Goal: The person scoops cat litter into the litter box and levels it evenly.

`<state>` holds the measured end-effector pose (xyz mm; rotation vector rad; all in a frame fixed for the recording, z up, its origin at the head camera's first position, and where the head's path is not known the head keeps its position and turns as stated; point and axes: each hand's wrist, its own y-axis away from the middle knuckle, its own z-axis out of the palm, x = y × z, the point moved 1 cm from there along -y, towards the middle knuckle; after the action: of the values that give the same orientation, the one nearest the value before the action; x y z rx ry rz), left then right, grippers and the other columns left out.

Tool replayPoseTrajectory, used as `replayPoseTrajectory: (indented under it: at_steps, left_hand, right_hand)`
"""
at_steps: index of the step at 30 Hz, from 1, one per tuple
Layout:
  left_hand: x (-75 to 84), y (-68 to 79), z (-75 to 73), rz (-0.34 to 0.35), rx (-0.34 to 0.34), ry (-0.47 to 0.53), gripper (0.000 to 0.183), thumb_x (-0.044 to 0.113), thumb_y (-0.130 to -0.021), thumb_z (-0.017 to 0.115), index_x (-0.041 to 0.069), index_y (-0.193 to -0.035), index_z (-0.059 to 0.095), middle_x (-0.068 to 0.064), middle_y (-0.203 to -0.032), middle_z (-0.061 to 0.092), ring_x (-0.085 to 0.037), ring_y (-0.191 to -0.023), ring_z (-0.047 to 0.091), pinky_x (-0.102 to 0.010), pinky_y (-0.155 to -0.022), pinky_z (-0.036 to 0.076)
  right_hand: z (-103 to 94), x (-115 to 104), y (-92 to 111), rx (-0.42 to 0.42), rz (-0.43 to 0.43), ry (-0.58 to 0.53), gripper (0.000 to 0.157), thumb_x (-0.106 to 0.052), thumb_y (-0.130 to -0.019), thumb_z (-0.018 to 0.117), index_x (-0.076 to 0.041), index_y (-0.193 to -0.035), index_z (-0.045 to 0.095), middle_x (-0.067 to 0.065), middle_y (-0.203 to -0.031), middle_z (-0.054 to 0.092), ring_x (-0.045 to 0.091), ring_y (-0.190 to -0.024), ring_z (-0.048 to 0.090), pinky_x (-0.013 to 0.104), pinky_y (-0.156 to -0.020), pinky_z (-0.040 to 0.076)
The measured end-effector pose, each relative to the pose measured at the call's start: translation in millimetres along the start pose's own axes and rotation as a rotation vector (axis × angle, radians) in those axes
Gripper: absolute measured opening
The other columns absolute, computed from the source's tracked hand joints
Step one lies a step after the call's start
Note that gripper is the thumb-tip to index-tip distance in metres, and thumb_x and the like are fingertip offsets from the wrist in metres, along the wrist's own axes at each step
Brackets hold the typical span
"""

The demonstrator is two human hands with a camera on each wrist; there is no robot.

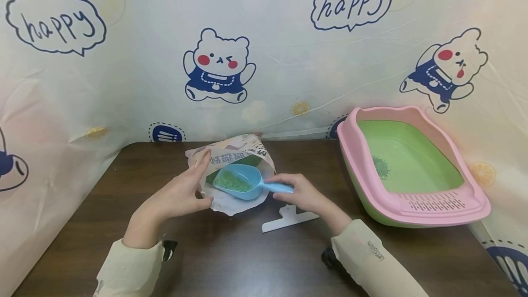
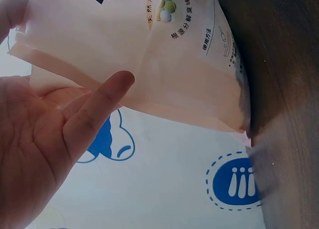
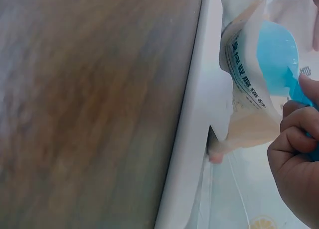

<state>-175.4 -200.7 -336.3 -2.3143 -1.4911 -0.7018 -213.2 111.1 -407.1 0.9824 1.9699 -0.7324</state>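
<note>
A paper-like bag of cat litter (image 1: 228,207) lies with its mouth toward me, green pellets inside. My left hand (image 1: 173,196) holds the left side of the bag's mouth, fingers at the upper edge and thumb at the lower. In the left wrist view a digit lies across the bag's pale outer face (image 2: 179,89). My right hand (image 1: 303,191) grips the handle of a light blue scoop (image 1: 251,191), whose bowl sits in the bag's mouth with green litter in it. The right wrist view shows curled fingers (image 3: 301,129) around the handle.
On the right stands a pink-rimmed green litter box (image 1: 412,159) with a small heap of green pellets inside. A white sealing clip (image 1: 288,218) lies on the brown table (image 1: 231,260) below my right hand. A printed curtain (image 1: 280,72) hangs behind.
</note>
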Motion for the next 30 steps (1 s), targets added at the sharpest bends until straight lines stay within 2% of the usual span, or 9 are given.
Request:
replayPoseTrajectory:
  at_steps: [5, 8, 13, 21, 30]
  left_hand:
    - [-0.7, -0.8, 0.0, 0.000, -0.001, -0.005, 0.108, 0.018, -0.082, 0.074, 0.012, -0.161, 0.001, -0.021, -0.165, 0.016, -0.031, -0.109, 0.056, -0.033, -0.078, 0.054]
    - [-1.7, -1.1, 0.4, 0.009, 0.003, -0.021, 0.107, 0.018, -0.082, 0.073, 0.010, -0.161, 0.001, -0.021, -0.165, 0.015, -0.033, -0.116, 0.053, -0.042, -0.088, 0.054]
    - [-3.0, -2.0, 1.0, 0.025, 0.004, -0.016, 0.105, 0.017, -0.082, 0.072, 0.008, -0.160, 0.002, -0.022, -0.165, 0.015, -0.037, -0.125, 0.050, -0.055, -0.102, 0.046]
    - [-5.4, -2.5, 2.2, 0.021, 0.004, -0.012, 0.104, 0.017, -0.083, 0.072, 0.008, -0.160, 0.003, -0.022, -0.165, 0.016, -0.041, -0.135, 0.045, -0.058, -0.105, 0.042]
    - [-9.2, -0.9, 3.6, -0.001, -0.005, -0.008, 0.104, 0.021, -0.084, 0.072, 0.011, -0.161, 0.003, -0.022, -0.164, 0.018, -0.038, -0.130, 0.049, -0.058, -0.103, 0.045]
  right_hand:
    - [-5.5, -0.8, 4.0, 0.002, -0.004, -0.006, 0.038, -0.009, -0.088, 0.073, -0.014, -0.126, 0.069, 0.011, -0.120, 0.070, 0.020, -0.093, 0.057, 0.030, -0.080, 0.049]
    - [-9.5, -0.2, 6.1, 0.006, -0.002, -0.006, 0.038, -0.009, -0.088, 0.073, -0.014, -0.126, 0.069, 0.011, -0.120, 0.070, 0.021, -0.093, 0.058, 0.031, -0.080, 0.049]
    - [-15.8, -1.6, 10.6, 0.004, 0.009, 0.002, 0.038, -0.013, -0.089, 0.073, -0.015, -0.127, 0.069, 0.010, -0.121, 0.069, 0.022, -0.095, 0.058, 0.034, -0.082, 0.049]
    - [-20.8, -6.2, 19.8, 0.007, 0.017, 0.011, 0.038, -0.012, -0.089, 0.072, -0.018, -0.126, 0.069, 0.007, -0.119, 0.069, 0.023, -0.095, 0.059, 0.035, -0.080, 0.050]
    - [-26.9, -13.2, 29.9, -0.016, -0.002, -0.003, 0.037, -0.014, -0.089, 0.073, -0.017, -0.126, 0.069, 0.007, -0.116, 0.070, 0.023, -0.095, 0.060, 0.031, -0.079, 0.053]
